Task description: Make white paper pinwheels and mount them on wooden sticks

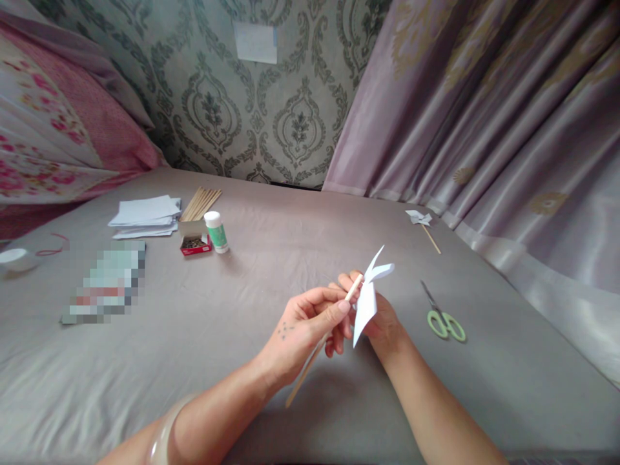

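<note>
My left hand (307, 326) pinches a thin wooden stick (303, 382) between thumb and fingers. The stick slants, its lower end pointing down toward me and its upper end close against a white paper pinwheel (367, 307). Behind the folded blades, my right hand (385, 323) is closed about the pinwheel; most of its fingers are hidden by the paper and the left hand. Whether the stick is joined to the paper cannot be made out. To the right of my hands lie scissors with green handles (446, 325).
A second pinwheel on a stick (419, 218) lies at the far right. Left of centre are stacked white paper (145, 213), several wooden sticks (199, 203), a red box of small metal pieces (196, 245) and a glue stick (216, 232). A blurred packet (109, 281) lies farther left.
</note>
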### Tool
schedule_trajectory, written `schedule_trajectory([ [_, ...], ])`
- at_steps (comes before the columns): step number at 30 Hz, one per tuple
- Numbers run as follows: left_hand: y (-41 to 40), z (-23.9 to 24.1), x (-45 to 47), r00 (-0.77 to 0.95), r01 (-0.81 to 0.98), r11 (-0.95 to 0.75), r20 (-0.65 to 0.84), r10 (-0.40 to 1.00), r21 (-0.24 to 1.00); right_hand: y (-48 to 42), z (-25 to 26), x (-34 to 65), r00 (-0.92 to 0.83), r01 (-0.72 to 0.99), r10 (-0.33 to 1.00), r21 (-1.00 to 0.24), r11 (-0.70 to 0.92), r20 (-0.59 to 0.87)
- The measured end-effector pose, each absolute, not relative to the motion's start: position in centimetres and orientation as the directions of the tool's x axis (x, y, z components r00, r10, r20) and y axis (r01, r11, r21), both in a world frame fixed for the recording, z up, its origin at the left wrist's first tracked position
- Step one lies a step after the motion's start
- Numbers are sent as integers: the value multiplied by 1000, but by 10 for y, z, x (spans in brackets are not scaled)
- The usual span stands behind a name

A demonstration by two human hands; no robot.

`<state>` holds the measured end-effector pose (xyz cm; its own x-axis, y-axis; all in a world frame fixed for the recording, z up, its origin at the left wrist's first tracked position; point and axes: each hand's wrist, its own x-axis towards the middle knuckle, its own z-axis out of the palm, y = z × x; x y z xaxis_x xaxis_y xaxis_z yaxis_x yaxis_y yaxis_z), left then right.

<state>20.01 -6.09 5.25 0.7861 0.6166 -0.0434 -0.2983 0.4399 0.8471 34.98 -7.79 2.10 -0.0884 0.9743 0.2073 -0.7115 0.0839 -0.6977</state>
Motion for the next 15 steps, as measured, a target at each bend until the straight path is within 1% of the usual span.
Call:
schedule_trajectory([
  [8,-59,51,201,784,-296,434,-43,619,851,-78,18,350,-70,-699,978,-709,94,199],
  [12,-58,51,201,773,-286,429,-58,631,857,-78,19,351,-71,-651,982,-754,89,177],
  [15,-53,49,202,751,-283,398,-56,658,873,-76,22,351,14,-592,994,-800,99,113],
])
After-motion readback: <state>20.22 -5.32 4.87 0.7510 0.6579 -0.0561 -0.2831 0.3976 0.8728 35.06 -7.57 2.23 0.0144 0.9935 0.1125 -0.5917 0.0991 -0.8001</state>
